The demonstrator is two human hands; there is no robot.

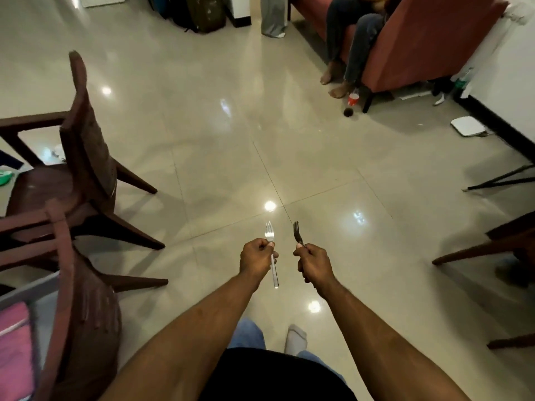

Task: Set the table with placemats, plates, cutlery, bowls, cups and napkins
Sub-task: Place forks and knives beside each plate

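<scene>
Two forks are being held out over the pale tiled floor (225, 157), one in each hand, side by side but apart. The silver fork (271, 250) is sitting in the left hand (257, 259), its long axis running nearly straight away from the person: the tines are pointing forward, away from the body, and the handle end is sticking out below the fist, toward the person. The fingers are curling round the middle of the handle, with the thumb lying against it. The darker fork (297, 234) is standing in the right hand (312, 264), tines also pointing forward and leaning slightly to the left, toward the silver one. Only the tines and neck are showing above the fist; the rest of the handle is hidden inside the curled fingers. Both forearms are reaching forward from the bottom of the view, and the two fists are hanging close together without touching.

Below the arms a socked foot (296, 338) is resting on the tiles. To the left, two dark wooden chairs (86, 157) are standing with their backs toward the hands, and a pink placemat (14, 351) is lying at the lower left edge. Far ahead on the right, someone is sitting on a red sofa (419, 44), with a red-labelled bottle (352, 101) on the floor near their feet.
</scene>
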